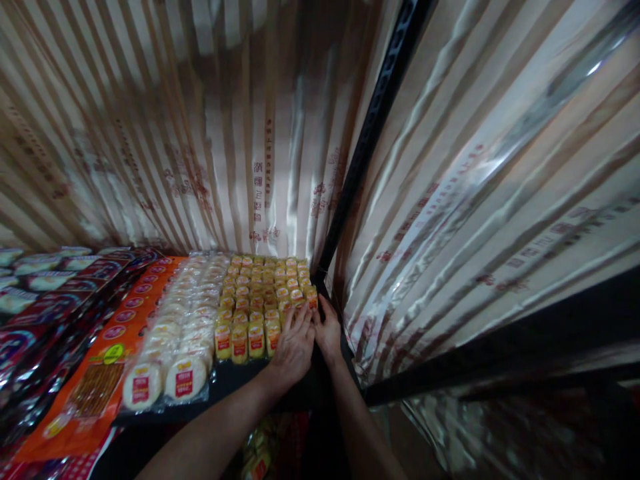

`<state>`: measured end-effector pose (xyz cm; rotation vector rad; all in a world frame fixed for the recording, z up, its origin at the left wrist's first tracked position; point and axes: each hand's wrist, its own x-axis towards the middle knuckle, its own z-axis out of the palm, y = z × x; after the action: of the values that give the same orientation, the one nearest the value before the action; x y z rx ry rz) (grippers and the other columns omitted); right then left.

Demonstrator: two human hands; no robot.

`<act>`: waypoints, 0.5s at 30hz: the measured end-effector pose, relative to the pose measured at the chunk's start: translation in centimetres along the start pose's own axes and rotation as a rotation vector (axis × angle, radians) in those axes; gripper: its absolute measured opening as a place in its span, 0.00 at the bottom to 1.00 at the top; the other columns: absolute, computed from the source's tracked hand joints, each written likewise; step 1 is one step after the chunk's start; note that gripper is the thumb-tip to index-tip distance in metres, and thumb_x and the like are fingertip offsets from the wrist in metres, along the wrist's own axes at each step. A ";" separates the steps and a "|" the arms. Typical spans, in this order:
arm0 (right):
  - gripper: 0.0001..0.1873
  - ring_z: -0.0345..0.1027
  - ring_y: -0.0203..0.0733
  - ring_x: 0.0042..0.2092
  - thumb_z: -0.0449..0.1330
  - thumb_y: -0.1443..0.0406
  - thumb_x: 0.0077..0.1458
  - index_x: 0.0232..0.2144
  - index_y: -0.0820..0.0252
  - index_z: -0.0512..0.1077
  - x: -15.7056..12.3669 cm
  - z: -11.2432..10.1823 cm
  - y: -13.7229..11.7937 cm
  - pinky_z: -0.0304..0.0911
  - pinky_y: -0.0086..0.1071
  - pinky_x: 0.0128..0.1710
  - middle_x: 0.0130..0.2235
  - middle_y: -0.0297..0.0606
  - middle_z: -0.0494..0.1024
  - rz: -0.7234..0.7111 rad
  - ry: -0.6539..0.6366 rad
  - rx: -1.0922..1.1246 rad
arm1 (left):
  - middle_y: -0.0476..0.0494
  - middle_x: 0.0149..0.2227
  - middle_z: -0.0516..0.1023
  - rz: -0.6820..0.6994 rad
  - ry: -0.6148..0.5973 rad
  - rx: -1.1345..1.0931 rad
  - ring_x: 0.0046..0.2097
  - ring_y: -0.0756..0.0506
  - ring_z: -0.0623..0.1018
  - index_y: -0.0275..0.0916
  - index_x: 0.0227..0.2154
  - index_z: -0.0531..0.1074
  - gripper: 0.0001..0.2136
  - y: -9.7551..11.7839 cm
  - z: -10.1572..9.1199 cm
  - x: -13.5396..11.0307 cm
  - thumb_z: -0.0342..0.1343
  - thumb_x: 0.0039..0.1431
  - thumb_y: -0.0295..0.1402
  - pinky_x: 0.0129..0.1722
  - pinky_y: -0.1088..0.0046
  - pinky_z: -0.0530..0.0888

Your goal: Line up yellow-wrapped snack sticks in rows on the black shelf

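Observation:
Both my hands reach to the right end of a dark shelf (235, 380). My left hand (295, 347) lies palm down, fingers stretched out, against the rows of small yellow packets (260, 293) with red labels. My right hand (329, 330) rests beside it at the shelf's right edge, fingers extended toward the nearest yellow packets by the black upright post (360, 153). Whether either hand holds a packet is hidden.
Left of the yellow packets lie rows of round white cakes in clear wrap (175, 353), then flat orange packs (100, 373) and dark red packets (40, 313). Striped shiny plastic curtains (475, 200) hang behind and to the right. More packets show on a lower shelf (257, 457).

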<state>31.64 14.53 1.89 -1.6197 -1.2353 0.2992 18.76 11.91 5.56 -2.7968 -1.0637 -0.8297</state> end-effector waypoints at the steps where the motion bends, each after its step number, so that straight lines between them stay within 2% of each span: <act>1: 0.28 0.61 0.48 0.56 0.48 0.55 0.54 0.51 0.68 0.66 -0.2 -0.1 -0.1 0.54 0.44 0.57 0.54 0.52 0.69 0.027 0.000 0.013 | 0.33 0.58 0.63 0.000 -0.004 -0.008 0.65 0.40 0.50 0.30 0.48 0.67 0.17 0.1 -0.2 -0.1 0.44 0.57 0.26 0.62 0.51 0.51; 4: 0.30 0.60 0.48 0.57 0.48 0.54 0.53 0.52 0.69 0.65 -1.0 -0.6 -0.6 0.53 0.44 0.58 0.55 0.53 0.67 0.093 0.018 0.040 | 0.32 0.59 0.61 -0.005 -0.021 -0.047 0.65 0.39 0.48 0.29 0.50 0.66 0.18 0.6 -0.8 -0.7 0.44 0.56 0.26 0.62 0.51 0.52; 8: 0.29 0.63 0.48 0.53 0.47 0.54 0.53 0.51 0.67 0.66 -3.4 -1.5 -1.9 0.56 0.44 0.55 0.52 0.52 0.70 0.160 0.055 0.035 | 0.34 0.60 0.60 -0.027 -0.076 -0.117 0.65 0.41 0.47 0.29 0.55 0.60 0.22 1.5 -1.1 -2.4 0.43 0.57 0.26 0.61 0.55 0.55; 12: 0.25 0.64 0.47 0.52 0.46 0.56 0.54 0.49 0.64 0.66 -7.0 -2.6 -3.8 0.57 0.43 0.54 0.51 0.49 0.71 0.173 0.083 0.024 | 0.36 0.59 0.62 -0.042 -0.083 -0.165 0.65 0.42 0.48 0.32 0.56 0.59 0.21 2.7 -1.7 -5.2 0.43 0.59 0.28 0.60 0.59 0.60; 15: 0.23 0.65 0.46 0.51 0.46 0.57 0.56 0.48 0.63 0.66 -10.5 -3.2 -5.3 0.59 0.41 0.52 0.50 0.49 0.72 0.174 0.077 0.067 | 0.38 0.57 0.65 -0.009 -0.051 -0.195 0.64 0.44 0.53 0.31 0.54 0.62 0.19 3.7 -3.1 -7.8 0.41 0.61 0.30 0.60 0.65 0.60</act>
<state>26.27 3.79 3.84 -1.6684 -1.0178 0.3798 14.69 3.67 4.93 -2.9897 -1.0563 -0.9154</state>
